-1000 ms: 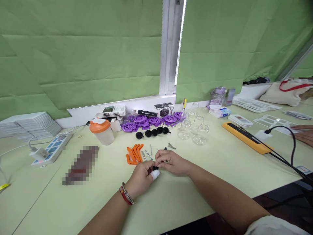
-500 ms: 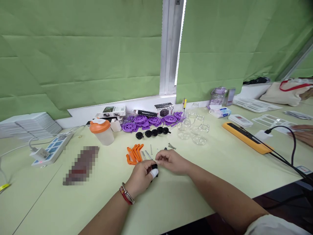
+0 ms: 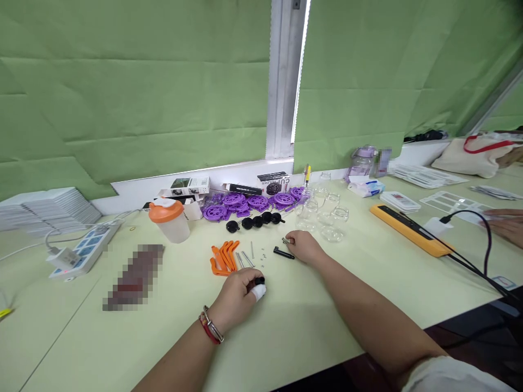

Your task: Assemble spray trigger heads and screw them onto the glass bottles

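Observation:
My left hand (image 3: 237, 291), its thumb wrapped in white, is closed round a small black part (image 3: 260, 281) with a rounded, hollow-looking end; the rest of it is hidden in the palm. Farther right, my right hand (image 3: 304, 246) has its fingers together on the small metal springs (image 3: 285, 240), which show at the fingertips. Just below those fingers lies a black rod-shaped piece (image 3: 283, 252) with a bent end. Between the hands are metal pins (image 3: 247, 258) and several tiny pieces (image 3: 263, 256). Orange levers (image 3: 224, 258) lie beyond my left hand.
Behind stand black round parts (image 3: 257, 221), purple wheel-shaped parts (image 3: 257, 202), boxes (image 3: 190, 185) and clear glass jars (image 3: 333, 232). An orange-lidded shaker (image 3: 176, 227) and a power strip (image 3: 87, 250) are left. At right are a yellow-orange power strip (image 3: 408, 231) and another person's hand (image 3: 504, 224).
My right hand has moved away from my left hand, up and right to the springs. The black rod-shaped piece and tiny pieces now show. My left hand still holds the black part.

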Motion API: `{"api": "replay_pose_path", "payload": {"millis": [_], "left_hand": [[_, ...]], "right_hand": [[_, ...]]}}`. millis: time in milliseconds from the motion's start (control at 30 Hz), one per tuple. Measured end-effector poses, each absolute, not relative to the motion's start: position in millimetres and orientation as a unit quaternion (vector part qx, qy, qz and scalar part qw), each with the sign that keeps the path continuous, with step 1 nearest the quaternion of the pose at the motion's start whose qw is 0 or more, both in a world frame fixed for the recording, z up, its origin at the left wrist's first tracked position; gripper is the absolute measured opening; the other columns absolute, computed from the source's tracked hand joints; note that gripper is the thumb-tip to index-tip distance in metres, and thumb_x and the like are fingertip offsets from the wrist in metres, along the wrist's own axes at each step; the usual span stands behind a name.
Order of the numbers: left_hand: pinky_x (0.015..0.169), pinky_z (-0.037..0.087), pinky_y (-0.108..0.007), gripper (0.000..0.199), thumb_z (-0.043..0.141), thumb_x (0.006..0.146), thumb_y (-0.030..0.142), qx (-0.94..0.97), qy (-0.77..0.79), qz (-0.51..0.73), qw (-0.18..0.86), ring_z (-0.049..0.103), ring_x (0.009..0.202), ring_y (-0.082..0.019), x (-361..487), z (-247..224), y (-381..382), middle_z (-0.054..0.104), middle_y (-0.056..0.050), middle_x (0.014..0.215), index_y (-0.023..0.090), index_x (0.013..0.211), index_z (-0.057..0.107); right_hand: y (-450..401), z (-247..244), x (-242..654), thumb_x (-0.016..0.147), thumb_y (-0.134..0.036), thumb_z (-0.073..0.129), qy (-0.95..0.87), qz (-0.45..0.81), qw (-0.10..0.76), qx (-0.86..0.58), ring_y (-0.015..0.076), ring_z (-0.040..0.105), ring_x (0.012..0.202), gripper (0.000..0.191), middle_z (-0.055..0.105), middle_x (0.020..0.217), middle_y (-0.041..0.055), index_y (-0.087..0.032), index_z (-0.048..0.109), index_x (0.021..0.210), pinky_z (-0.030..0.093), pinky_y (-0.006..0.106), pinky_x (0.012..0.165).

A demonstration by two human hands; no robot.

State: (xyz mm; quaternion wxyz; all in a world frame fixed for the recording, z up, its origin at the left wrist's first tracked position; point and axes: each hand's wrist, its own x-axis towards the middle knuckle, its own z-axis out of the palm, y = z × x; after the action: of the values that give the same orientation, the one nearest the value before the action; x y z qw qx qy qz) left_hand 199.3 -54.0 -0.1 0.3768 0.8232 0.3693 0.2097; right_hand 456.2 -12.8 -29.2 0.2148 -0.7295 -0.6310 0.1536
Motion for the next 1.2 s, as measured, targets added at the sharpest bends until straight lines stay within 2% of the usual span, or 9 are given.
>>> {"api": "replay_pose_path", "payload": {"millis": [333,567,633,700,767,867,1033,1200], "left_hand": [[0.062,0.04,-0.025,0.013,0.051,0.081,0.026,0.832,0.362,0.209,0.365,0.051,0.067,-0.014,200,-1,-53,0.059,-0.002,0.077,0.017,0.086,0.06],[0.063,0.04,-0.025,0.013,0.051,0.082,0.026,0.833,0.362,0.207,0.365,0.051,0.067,-0.014,199,0,-54,0.059,-0.002,0.077,0.018,0.087,0.061],[0.063,0.04,-0.025,0.013,0.051,0.081,0.025,0.833,0.361,0.207,0.364,0.051,0.067,-0.014,199,0,-54,0.059,-0.002,0.077,0.018,0.086,0.06],[0.063,0.04,-0.025,0.013,0.051,0.081,0.025,0.833,0.361,0.206,0.365,0.051,0.068,-0.014,199,1,-54,0.059,-0.002,0.077,0.018,0.086,0.06],[0.063,0.04,-0.025,0.012,0.051,0.081,0.025,0.832,0.361,0.206,0.367,0.051,0.067,-0.014,199,1,-54,0.059,-0.002,0.077,0.018,0.085,0.06],[0.063,0.04,-0.025,0.011,0.05,0.081,0.024,0.832,0.359,0.206,0.369,0.05,0.067,-0.014,200,2,-55,0.058,-0.002,0.076,0.017,0.084,0.059],[0.061,0.038,-0.024,0.01,0.05,0.08,0.022,0.835,0.357,0.209,0.362,0.049,0.066,-0.014,200,1,-54,0.057,-0.001,0.074,0.017,0.084,0.059],[0.06,0.036,-0.024,0.008,0.049,0.08,0.02,0.841,0.348,0.214,0.355,0.046,0.065,-0.013,200,1,-54,0.053,0.0,0.069,0.017,0.08,0.057]], "right_hand": [[-12,-30,462,0.081,-0.012,0.049,-0.656,0.143,0.194,-0.716,0.0224,0.057,0.094,0.023,0.064,0.101,0.0129,-0.014,0.068,0.094,0.038,0.026,0.074],[-12,-27,468,0.082,-0.015,0.047,-0.634,0.136,0.231,-0.725,0.0218,0.057,0.091,0.022,0.063,0.101,0.013,-0.012,0.065,0.094,0.04,0.028,0.076],[-14,-24,468,0.083,-0.017,0.045,-0.626,0.132,0.246,-0.728,0.0197,0.057,0.085,0.022,0.063,0.095,0.0108,-0.013,0.062,0.096,0.041,0.028,0.073],[-17,-20,463,0.084,-0.019,0.044,-0.623,0.145,0.298,-0.709,0.0161,0.055,0.073,0.025,0.061,0.084,0.006,-0.015,0.056,0.106,0.042,0.027,0.068],[-24,-16,453,0.085,-0.023,0.046,-0.626,0.186,0.388,-0.651,0.0128,0.051,0.063,0.028,0.057,0.078,0.0012,-0.018,0.05,0.112,0.042,0.026,0.063],[-37,-11,428,0.082,-0.028,0.054,-0.626,0.286,0.497,-0.529,0.0111,0.049,0.064,0.024,0.054,0.081,0.0001,-0.02,0.051,0.104,0.042,0.025,0.062],[-59,-6,392,0.075,-0.029,0.066,-0.609,0.461,0.498,-0.412,0.009,0.047,0.063,0.023,0.053,0.077,-0.001,-0.018,0.055,0.091,0.042,0.024,0.062],[-62,-9,384,0.072,-0.029,0.071,-0.593,0.519,0.491,-0.371,0.0084,0.048,0.063,0.026,0.054,0.075,-0.0014,-0.017,0.055,0.089,0.041,0.024,0.062]]}}
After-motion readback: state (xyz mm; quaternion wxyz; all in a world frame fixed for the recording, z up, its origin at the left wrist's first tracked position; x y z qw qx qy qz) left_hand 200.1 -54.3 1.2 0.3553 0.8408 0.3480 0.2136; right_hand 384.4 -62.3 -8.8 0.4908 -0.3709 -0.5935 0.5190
